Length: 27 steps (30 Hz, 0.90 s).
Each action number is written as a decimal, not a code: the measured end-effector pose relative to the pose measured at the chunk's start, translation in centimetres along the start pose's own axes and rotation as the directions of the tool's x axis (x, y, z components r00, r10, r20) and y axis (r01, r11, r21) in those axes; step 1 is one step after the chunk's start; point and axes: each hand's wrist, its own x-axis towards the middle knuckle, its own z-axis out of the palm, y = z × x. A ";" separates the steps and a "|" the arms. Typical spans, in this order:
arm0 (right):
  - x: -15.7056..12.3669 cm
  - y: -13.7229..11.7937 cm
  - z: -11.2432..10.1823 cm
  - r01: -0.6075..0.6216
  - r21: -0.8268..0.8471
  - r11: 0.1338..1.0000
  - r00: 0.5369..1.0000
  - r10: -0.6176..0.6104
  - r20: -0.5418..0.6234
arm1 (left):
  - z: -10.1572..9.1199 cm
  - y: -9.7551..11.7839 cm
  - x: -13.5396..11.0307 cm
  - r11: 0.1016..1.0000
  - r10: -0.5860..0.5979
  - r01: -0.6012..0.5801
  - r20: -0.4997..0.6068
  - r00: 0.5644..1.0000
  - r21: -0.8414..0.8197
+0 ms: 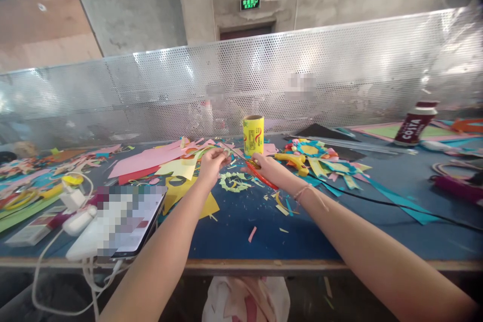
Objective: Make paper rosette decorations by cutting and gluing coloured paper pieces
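Note:
My left hand (214,163) is closed in a pinch on a small pale green paper piece (228,152). My right hand (266,170) grips a pair of scissors with red handles (262,176); the blades point toward the left hand and are partly hard to make out. Below and between the hands, a ring of pale green paper leaves (234,182) lies on the blue tabletop (234,234). Just behind the hands stands a yellow printed tube (253,136). Close to the right hand lies a yellow glue gun (295,162) with a black cord.
Coloured paper sheets (145,160) and scraps cover the left. A phone (141,224) with white cables lies at the front left. Paper flowers (309,148) sit right of the tube. A dark red COSTA bottle (414,126) stands far right. A perforated metal screen (166,95) borders the back.

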 end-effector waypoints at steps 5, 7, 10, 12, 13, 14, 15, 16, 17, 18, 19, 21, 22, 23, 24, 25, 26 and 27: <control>0.5 1.3 -0.2 -0.125 -0.163 0.979 0.992 0.123 -0.022 | -0.1 0.2 0.1 0.988 -0.076 0.073 -0.013 0.997 -0.137; 0.6 2.2 -0.3 -0.171 -0.260 0.950 0.984 0.177 0.001 | -0.2 0.3 0.1 0.983 -0.094 0.091 -0.011 0.996 -0.159; 0.4 3.4 -0.3 -0.184 -0.404 0.896 0.966 0.241 0.094 | -0.3 0.2 0.3 0.983 -0.104 0.101 -0.013 0.994 -0.156; -0.1 3.7 -0.3 -0.129 -0.489 0.863 0.962 0.228 0.148 | -0.4 0.1 0.3 0.990 -0.095 0.090 -0.041 0.995 -0.109; -0.3 3.7 -0.3 -0.105 -0.520 0.848 0.967 0.209 0.146 | -0.4 0.0 0.3 0.994 -0.088 0.083 -0.057 0.995 -0.076; -0.5 3.5 -0.2 -0.089 -0.540 0.837 0.974 0.186 0.127 | -0.3 -0.1 0.3 0.996 -0.081 0.078 -0.069 0.994 -0.049; -0.6 3.2 -0.1 -0.082 -0.544 0.835 0.982 0.160 0.097 | -0.2 -0.2 0.2 0.997 -0.077 0.075 -0.071 0.995 -0.032; -0.7 2.9 0.1 -0.069 -0.533 0.843 0.989 0.128 0.075 | 0.0 -0.4 0.1 0.997 -0.080 0.079 -0.062 0.995 -0.023; -0.7 2.6 0.3 -0.037 -0.510 0.859 0.994 0.086 0.074 | 0.1 -0.5 0.0 0.996 -0.088 0.087 -0.047 0.995 -0.022; -0.6 2.4 0.5 0.010 -0.476 0.879 0.996 0.032 0.081 | 0.3 -0.7 -0.2 0.995 -0.096 0.096 -0.027 0.995 -0.021; -0.5 2.1 0.7 0.049 -0.436 0.899 0.996 -0.013 0.085 | 0.5 -0.8 -0.3 0.994 -0.104 0.104 -0.008 0.995 -0.013; -0.1 1.9 1.0 0.068 -0.326 0.943 0.997 -0.051 0.062 | 0.7 -0.9 -0.5 0.994 -0.108 0.108 0.022 0.994 0.019; 0.1 1.8 1.1 0.064 -0.258 0.964 0.998 -0.058 0.033 | 0.8 -1.0 -0.6 0.994 -0.105 0.104 0.029 0.994 0.035; 0.3 1.7 1.2 0.058 -0.178 0.982 0.998 -0.060 -0.006 | 0.8 -1.1 -0.6 0.994 -0.101 0.099 0.034 0.994 0.048; 0.5 1.6 1.3 0.055 -0.087 0.995 0.997 -0.060 -0.053 | 0.8 -1.1 -0.6 0.993 -0.098 0.096 0.041 0.994 0.062; 0.6 1.5 1.4 0.065 0.013 0.998 0.993 -0.063 -0.100 | 0.8 -1.2 -0.6 0.993 -0.098 0.094 0.051 0.994 0.077; 0.8 1.3 1.4 0.082 0.115 0.990 0.988 -0.066 -0.139 | 0.8 -1.3 -0.6 0.991 -0.099 0.093 0.066 0.993 0.093; 0.9 1.0 1.5 0.106 0.212 0.971 0.984 -0.072 -0.164 | 0.8 -1.3 -0.6 0.990 -0.102 0.092 0.088 0.991 0.111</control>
